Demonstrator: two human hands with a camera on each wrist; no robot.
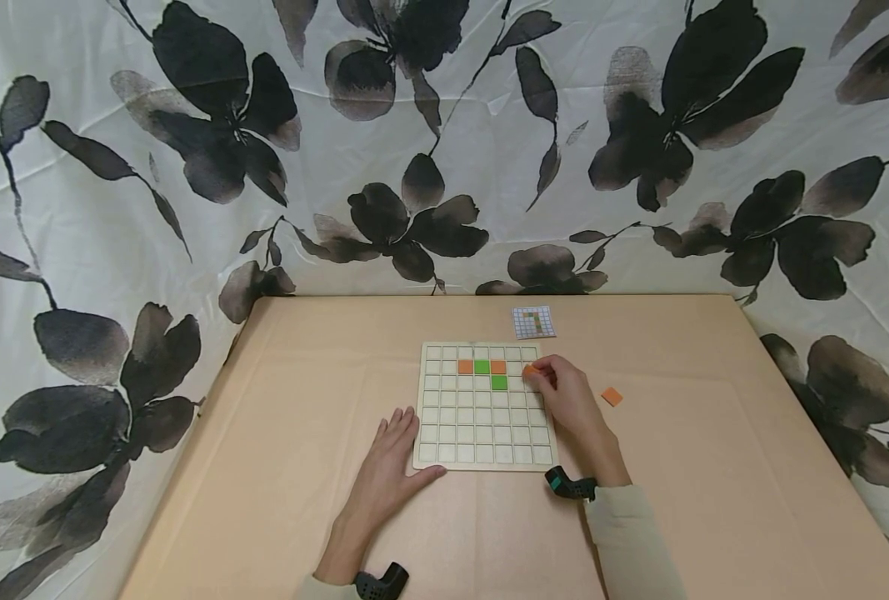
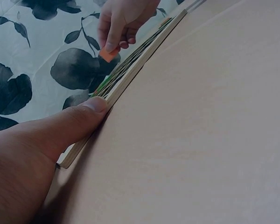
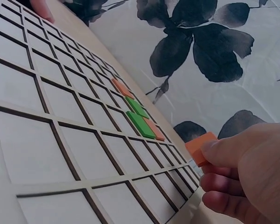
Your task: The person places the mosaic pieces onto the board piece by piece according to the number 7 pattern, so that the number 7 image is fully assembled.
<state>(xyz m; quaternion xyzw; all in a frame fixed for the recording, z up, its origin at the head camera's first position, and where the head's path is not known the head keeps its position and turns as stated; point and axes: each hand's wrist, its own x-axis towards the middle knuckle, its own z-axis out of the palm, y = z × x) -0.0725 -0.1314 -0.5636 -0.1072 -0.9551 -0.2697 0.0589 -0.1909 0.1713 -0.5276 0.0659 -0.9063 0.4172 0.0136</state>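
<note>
My right hand pinches a small orange square tile between thumb and fingers, above the right part of a white grid board. Two orange tiles and a green tile between them lie in one row of cells. Another green tile sits just below the right-hand orange one. At the board's left side rests my left hand, fingers extended. Its thumb touches the board's near edge in the left wrist view.
A loose orange tile lies on the table right of the board. Behind the board is a small card printed with a coloured grid pattern. A floral cloth hangs beyond the table's far edge.
</note>
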